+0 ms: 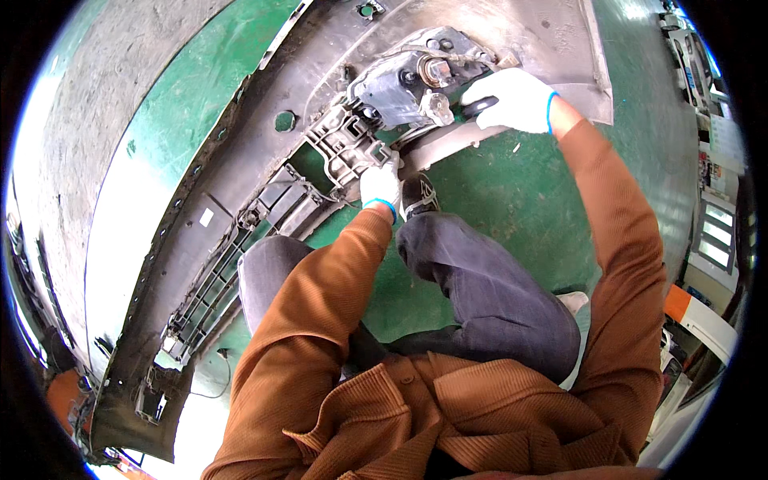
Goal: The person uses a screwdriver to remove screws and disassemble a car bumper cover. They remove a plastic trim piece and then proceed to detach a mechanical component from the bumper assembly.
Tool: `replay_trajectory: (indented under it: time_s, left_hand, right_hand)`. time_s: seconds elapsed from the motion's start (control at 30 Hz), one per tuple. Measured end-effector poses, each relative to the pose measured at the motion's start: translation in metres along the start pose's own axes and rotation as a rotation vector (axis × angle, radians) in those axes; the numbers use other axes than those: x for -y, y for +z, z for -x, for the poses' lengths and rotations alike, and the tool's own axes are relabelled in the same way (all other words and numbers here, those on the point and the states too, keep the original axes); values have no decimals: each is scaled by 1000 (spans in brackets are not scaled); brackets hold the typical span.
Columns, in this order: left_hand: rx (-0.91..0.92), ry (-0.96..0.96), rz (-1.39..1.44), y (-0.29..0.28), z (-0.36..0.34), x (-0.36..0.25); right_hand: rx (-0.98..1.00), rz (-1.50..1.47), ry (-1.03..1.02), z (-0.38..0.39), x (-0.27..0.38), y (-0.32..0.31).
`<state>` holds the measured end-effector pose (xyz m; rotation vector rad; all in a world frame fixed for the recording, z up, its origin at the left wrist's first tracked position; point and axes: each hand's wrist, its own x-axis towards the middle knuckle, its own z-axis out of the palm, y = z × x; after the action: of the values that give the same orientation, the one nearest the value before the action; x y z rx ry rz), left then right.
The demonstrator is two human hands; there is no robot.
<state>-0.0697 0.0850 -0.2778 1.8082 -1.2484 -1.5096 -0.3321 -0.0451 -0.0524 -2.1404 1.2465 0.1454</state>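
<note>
A large grey car bumper cover (264,152) lies on the floor with its inner side up. Fixed toward its far right part is a dusty lamp unit (416,76) with round caps and a connector. Beside the lamp is a pale ribbed bracket (344,144). My left hand (380,182), in a white glove, is closed at the bracket's near end, its fingertips partly hidden. My right hand (516,100), also gloved, is just right of the lamp. Its thumb and fingers are curled around a dark rounded piece (480,106) whose kind I cannot make out.
A long black slatted grille strip (212,280) runs along the bumper's near edge at left, with a thin cable (220,384) by its lower end. My shoe (418,196) is close to the bracket on the green floor (512,184). Equipment and vehicle parts line the right side.
</note>
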Motion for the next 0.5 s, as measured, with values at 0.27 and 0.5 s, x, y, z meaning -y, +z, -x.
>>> replay_trajectory:
  time_s: [0.27,0.5]
  left_hand:
    - [50,-69,406,-1,-4,12]
    - [166,-153,500,-15,11,-10]
  right_hand:
    - [-64,592,-173,23,36,12]
    - [-21,282,-38,8,41,2]
